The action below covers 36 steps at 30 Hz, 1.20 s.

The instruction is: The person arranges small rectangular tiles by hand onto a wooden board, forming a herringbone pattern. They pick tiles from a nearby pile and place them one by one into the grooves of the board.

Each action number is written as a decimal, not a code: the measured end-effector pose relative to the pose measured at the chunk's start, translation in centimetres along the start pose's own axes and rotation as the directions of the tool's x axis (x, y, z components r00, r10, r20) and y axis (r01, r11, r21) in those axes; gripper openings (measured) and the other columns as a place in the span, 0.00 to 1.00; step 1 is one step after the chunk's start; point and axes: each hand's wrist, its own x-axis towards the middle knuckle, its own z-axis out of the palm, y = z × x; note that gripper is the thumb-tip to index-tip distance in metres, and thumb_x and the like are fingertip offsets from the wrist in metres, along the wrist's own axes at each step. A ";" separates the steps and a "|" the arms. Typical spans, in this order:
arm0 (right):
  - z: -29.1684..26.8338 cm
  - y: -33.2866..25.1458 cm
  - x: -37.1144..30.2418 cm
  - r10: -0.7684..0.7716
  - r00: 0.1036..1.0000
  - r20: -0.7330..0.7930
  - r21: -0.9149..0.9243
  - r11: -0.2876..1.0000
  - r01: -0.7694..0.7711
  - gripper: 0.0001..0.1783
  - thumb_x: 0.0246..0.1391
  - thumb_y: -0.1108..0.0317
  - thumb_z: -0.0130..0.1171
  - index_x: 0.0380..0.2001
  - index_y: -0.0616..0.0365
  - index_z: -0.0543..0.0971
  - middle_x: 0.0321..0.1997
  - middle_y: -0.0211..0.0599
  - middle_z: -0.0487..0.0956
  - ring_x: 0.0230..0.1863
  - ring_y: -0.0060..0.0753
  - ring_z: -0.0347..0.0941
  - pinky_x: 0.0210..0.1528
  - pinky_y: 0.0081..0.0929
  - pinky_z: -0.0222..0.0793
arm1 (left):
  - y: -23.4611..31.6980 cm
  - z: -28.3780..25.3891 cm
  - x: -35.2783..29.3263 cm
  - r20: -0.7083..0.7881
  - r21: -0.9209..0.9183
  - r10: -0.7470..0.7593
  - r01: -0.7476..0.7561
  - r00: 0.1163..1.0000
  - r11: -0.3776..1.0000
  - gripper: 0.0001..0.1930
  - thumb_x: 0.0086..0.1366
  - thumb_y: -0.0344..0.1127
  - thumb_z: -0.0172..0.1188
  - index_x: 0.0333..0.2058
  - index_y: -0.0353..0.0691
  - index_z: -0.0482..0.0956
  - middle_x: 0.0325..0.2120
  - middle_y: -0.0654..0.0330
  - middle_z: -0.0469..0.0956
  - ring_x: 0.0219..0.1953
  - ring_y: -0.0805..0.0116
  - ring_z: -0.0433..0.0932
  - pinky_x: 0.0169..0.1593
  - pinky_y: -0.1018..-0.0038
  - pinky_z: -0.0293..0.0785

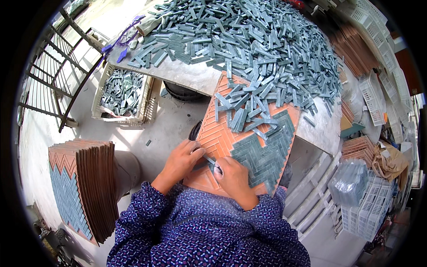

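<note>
An orange tray (pixel 202 171) with herringbone slots slants across the front of the table toward my lap. Dark green-grey stone strips (pixel 262 153) fill the slots on its right side, while slots on the left are bare. A single stone strip (pixel 209 159) spans the gap between my hands, above the lower left of the tray. My left hand (pixel 181 159) is closed on one end of it. Curled fingers of my right hand (pixel 235 175) pinch at its other end. Loose strips (pixel 247 100) lie over the tray's upper part.
A large heap of stone strips (pixel 262 40) covers the table (pixel 322 129). A white crate (pixel 144 100) of strips stands on the floor at left, near a stack of trays (pixel 95 187). Metal railing (pixel 58 66) is far left; plastic-wrapped tiles (pixel 349 182) and white crates (pixel 369 213) are right.
</note>
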 end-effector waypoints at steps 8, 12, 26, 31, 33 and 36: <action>0.8 -0.3 -0.1 -0.007 0.998 -0.064 0.015 1.000 0.008 0.08 0.42 0.73 0.60 0.29 0.55 0.74 0.26 0.36 0.73 0.28 0.45 0.74 0.27 0.39 0.69 | 1.3 -0.6 -1.6 0.024 -0.230 -0.335 0.331 0.942 0.915 0.09 0.55 0.26 0.60 0.36 0.37 0.79 0.31 0.54 0.75 0.33 0.55 0.76 0.36 0.66 0.73; -0.8 0.0 -0.2 -0.006 0.999 -0.052 0.135 0.991 0.013 0.10 0.45 0.73 0.62 0.34 0.57 0.75 0.30 0.38 0.76 0.29 0.42 0.75 0.27 0.35 0.70 | 1.7 0.1 -2.3 -0.061 -0.150 -0.327 0.316 0.943 0.937 0.11 0.54 0.25 0.61 0.38 0.37 0.79 0.32 0.54 0.75 0.34 0.55 0.77 0.36 0.67 0.74; -5.1 2.0 -1.0 0.114 0.986 -0.124 0.351 0.934 -0.063 0.10 0.47 0.71 0.63 0.35 0.58 0.76 0.31 0.39 0.77 0.28 0.42 0.76 0.28 0.32 0.71 | 2.6 -0.3 -3.0 -0.039 -0.005 -0.191 0.191 0.981 0.982 0.13 0.51 0.23 0.62 0.38 0.36 0.78 0.32 0.54 0.76 0.35 0.56 0.77 0.36 0.67 0.74; -5.0 2.7 -1.1 0.097 0.982 -0.163 0.351 0.936 -0.034 0.10 0.47 0.71 0.63 0.34 0.58 0.76 0.30 0.40 0.77 0.27 0.43 0.76 0.27 0.33 0.70 | 2.6 -0.4 -2.7 0.066 -0.136 -0.383 0.388 0.922 0.911 0.13 0.51 0.22 0.61 0.39 0.35 0.78 0.32 0.53 0.76 0.35 0.53 0.77 0.38 0.65 0.75; -5.0 2.9 -1.2 0.101 0.980 -0.172 0.365 0.930 -0.032 0.09 0.47 0.71 0.63 0.33 0.59 0.76 0.30 0.40 0.77 0.27 0.44 0.75 0.27 0.34 0.70 | 2.7 -0.6 -2.6 0.062 -0.103 -0.335 0.340 0.940 0.935 0.14 0.51 0.22 0.62 0.39 0.34 0.78 0.32 0.53 0.76 0.35 0.53 0.77 0.38 0.65 0.74; -5.3 3.1 -1.3 0.104 0.977 -0.189 0.373 0.927 -0.026 0.09 0.48 0.71 0.63 0.33 0.59 0.76 0.30 0.41 0.77 0.27 0.45 0.75 0.27 0.34 0.70 | 2.5 -0.5 -2.7 0.037 -0.028 -0.236 0.237 0.971 0.971 0.14 0.52 0.23 0.62 0.39 0.35 0.78 0.32 0.52 0.76 0.34 0.53 0.77 0.38 0.65 0.74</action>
